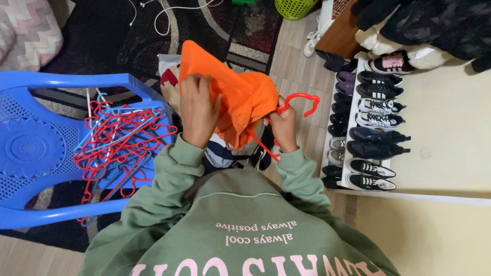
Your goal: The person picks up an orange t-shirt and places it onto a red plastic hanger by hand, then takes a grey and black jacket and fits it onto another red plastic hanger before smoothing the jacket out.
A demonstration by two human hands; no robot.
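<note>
Orange fabric garment [240, 97], bunched and soft, held up over the floor in front of the chest, between both hands. From where I'm watching, left hand [198, 110] is closed on the garment's left side, fingers wrapped over the cloth, back of hand to camera. Right hand [283, 125] grips the garment's right edge together with a red plastic clothes hanger [296, 105]; hook curls out to the right of the hand, one thin arm runs down-left past the wrist. Cannot tell if the hanger is inside the cloth. Green sweatshirt sleeves [169, 168] fill the lower frame.

Left of the left hand: blue plastic chair [30, 148], seat loaded with a tangled pile of red and blue hangers [120, 145], near but not touching the hand. Under the garment, a heap of mixed clothes [225, 151] on the floor. Right side: white shoe rack [353, 153] with rows of dark and white sneakers, well apart from the hands. Dark patterned rug [128, 36] beyond; green mesh basket [294, 7] at top edge.
</note>
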